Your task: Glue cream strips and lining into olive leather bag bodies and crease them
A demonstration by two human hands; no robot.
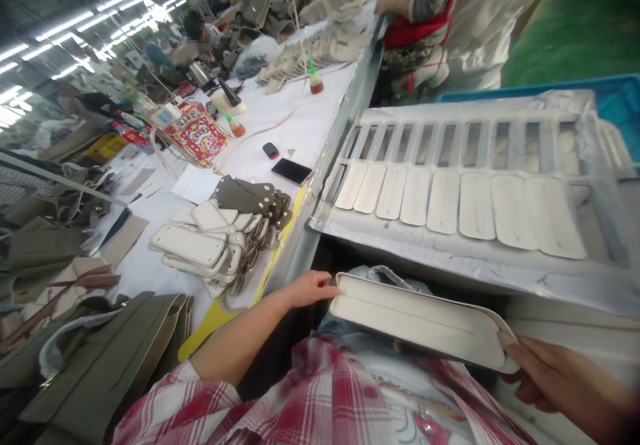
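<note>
I hold a long cream-white flat piece with rounded ends [420, 322] over my lap, by both ends. My left hand [307, 288] pinches its left end with closed fingers. The right end sits under the thumb of my right hand [560, 382], whose fingers curl beneath it. Just beyond stands a foil-covered rack [450, 255] with a row of several similar white pieces [457, 205] lying side by side.
A white worktable [280, 132] to the left carries a heap of white and grey pieces [220, 238], a phone [291, 171], glue bottles and a patterned pouch [197, 133]. Olive bag parts [100, 358] lie at lower left. Another person in a red apron [425, 18] stands at the back.
</note>
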